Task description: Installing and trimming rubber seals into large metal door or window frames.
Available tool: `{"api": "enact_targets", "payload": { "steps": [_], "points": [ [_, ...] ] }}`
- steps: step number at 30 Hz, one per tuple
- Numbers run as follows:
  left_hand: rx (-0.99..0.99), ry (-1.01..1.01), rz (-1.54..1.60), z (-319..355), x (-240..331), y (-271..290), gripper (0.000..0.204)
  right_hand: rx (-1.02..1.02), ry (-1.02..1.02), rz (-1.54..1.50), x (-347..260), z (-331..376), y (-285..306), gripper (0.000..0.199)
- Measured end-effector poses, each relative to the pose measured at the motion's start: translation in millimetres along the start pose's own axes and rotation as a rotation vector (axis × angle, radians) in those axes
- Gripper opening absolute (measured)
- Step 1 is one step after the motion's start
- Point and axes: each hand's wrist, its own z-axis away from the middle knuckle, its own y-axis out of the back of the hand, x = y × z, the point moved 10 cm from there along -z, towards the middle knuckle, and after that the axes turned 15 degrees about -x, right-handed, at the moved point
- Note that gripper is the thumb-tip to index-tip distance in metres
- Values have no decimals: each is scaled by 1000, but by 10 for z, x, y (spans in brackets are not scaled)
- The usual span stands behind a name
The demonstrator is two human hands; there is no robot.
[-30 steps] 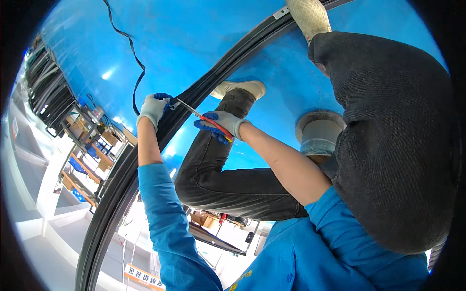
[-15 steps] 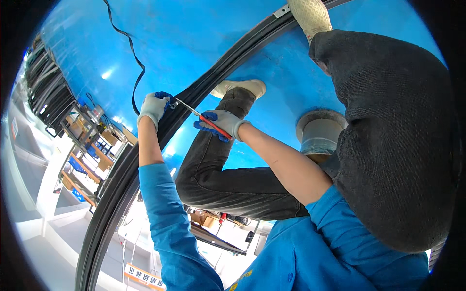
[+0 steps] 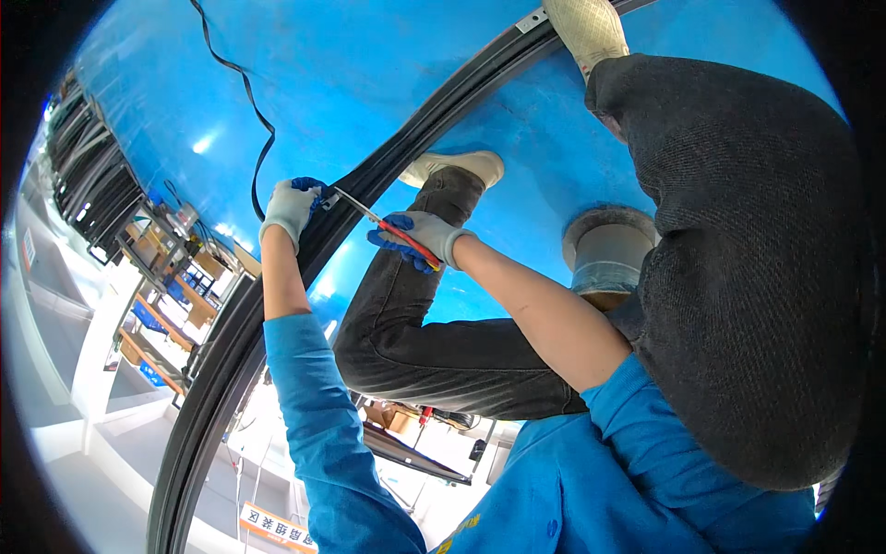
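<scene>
My right hand (image 3: 420, 238), in a white glove with blue palm, is closed round the red handle of a screwdriver (image 3: 399, 235). The metal shaft points up and left to a long dark frame profile (image 3: 369, 185). At the shaft's tip my left hand (image 3: 293, 205), gloved alike, bends its fingers over the profile's edge, next to a small shiny metal piece (image 3: 331, 199). What those fingers pinch is hidden by the glove. A thin black strip (image 3: 247, 83) lies on the blue floor and runs down to the left wrist.
My shoes (image 3: 466, 166) stand by the profile on the blue floor (image 3: 351, 55). A grey spool-shaped stand (image 3: 609, 245) is beside my bent leg. At left are racks of dark profiles (image 3: 92, 171) and shelving with boxes. A metal plate (image 3: 532, 20) sits on the profile's far end.
Both hands and the screwdriver hold nearly the same place. The whole view has shifted only slightly.
</scene>
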Motion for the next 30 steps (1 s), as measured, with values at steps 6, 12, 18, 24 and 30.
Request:
{"api": "enact_targets", "payload": {
  "steps": [6, 12, 18, 24, 30],
  "points": [
    [0, 2, 20, 55, 61, -20, 17, 21, -44, 7, -23, 67, -3, 20],
    [26, -5, -18, -50, -35, 11, 16, 44, -46, 88, -51, 55, 2, 21],
    [52, -68, -5, -99, -36, -1, 16, 57, -7, 121, 4, -31, 49, 21],
    [54, -57, -18, -23, -5, 10, 16, 12, -39, 21, 58, -62, 18, 20],
    [30, 19, -22, 155, 144, -17, 18, 35, -28, 80, -27, 34, 2, 18]
  ]
}}
